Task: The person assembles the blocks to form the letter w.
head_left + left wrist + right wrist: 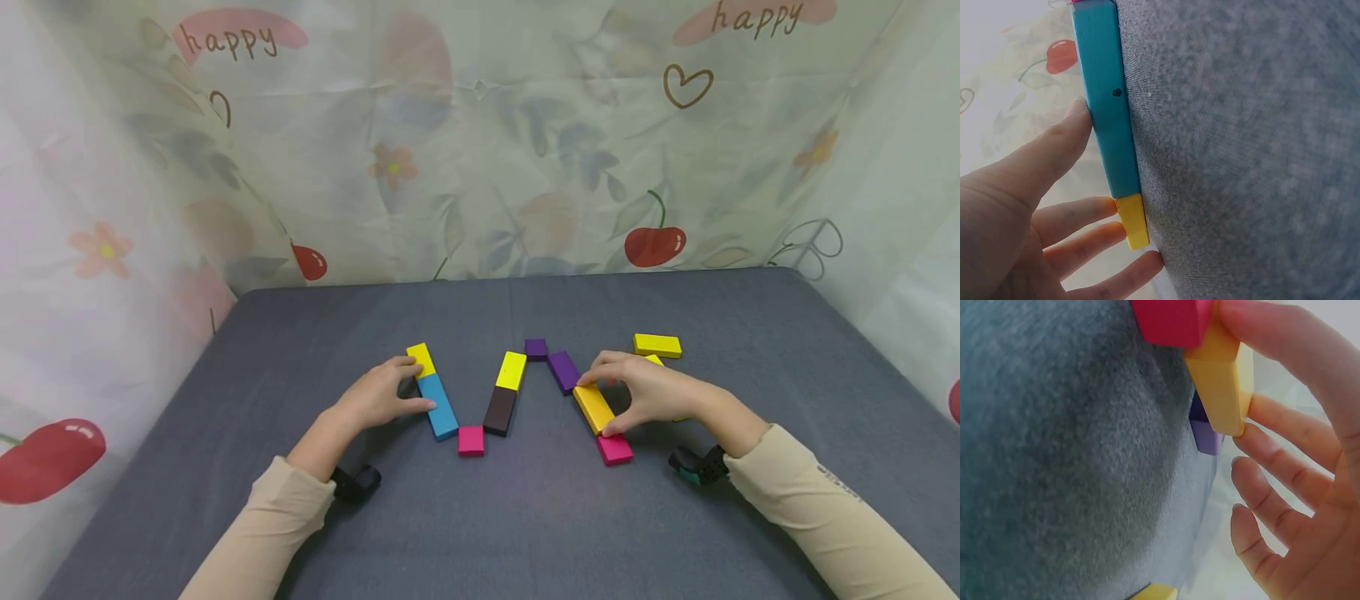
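My left hand (382, 392) rests beside a blue block (438, 407) and a small yellow block laid end to end. In the left wrist view, the thumb touches the blue block (1105, 100) along its side and fingertips meet the yellow block (1133, 222). My right hand (652, 390) pinches an orange-yellow block (594, 408) lengthwise, thumb at its near end and fingers at its far end. That block sits between a purple block (564, 372) and a pink block (615, 450). The right wrist view shows the orange-yellow block (1219, 387) up against the pink one.
The blocks form a zigzag on the grey cloth-covered table (480, 525). Its middle holds a pink square (471, 441), a dark brown block (500, 411), a yellow block (512, 370) and a small purple block (536, 349). Another yellow block (657, 345) lies behind my right hand.
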The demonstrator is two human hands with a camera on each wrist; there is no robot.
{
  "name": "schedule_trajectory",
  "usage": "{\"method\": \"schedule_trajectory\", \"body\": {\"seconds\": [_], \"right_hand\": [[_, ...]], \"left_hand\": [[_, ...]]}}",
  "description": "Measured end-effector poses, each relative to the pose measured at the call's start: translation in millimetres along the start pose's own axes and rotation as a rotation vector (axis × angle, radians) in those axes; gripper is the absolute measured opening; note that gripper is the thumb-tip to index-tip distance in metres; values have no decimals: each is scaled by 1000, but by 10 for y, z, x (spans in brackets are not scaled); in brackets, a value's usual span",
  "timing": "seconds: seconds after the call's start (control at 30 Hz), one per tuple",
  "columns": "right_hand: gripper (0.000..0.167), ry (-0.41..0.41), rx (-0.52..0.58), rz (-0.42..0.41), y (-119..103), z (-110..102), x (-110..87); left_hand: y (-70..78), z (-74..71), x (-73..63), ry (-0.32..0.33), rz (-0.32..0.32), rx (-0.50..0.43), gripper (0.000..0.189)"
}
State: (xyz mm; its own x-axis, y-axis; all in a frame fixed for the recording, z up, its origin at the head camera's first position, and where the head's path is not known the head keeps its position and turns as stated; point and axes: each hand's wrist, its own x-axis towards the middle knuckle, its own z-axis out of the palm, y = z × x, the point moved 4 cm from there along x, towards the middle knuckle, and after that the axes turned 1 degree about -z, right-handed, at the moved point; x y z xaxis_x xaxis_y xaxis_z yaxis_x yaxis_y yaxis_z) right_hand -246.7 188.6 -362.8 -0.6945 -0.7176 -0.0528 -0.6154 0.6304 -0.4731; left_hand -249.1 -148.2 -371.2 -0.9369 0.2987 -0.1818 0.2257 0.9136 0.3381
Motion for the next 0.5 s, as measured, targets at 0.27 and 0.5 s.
{"method": "schedule_trajectory", "body": {"seconds": [0.27,0.5], "right_hand": [[56,-4,-14,-3,-15,34,40],[59,-16,-5,9,-7,50,60]], "left_hand": [[3,-1,1,3,0,-1,71],[-2,-1,0,0,-2,-5,70]]}}
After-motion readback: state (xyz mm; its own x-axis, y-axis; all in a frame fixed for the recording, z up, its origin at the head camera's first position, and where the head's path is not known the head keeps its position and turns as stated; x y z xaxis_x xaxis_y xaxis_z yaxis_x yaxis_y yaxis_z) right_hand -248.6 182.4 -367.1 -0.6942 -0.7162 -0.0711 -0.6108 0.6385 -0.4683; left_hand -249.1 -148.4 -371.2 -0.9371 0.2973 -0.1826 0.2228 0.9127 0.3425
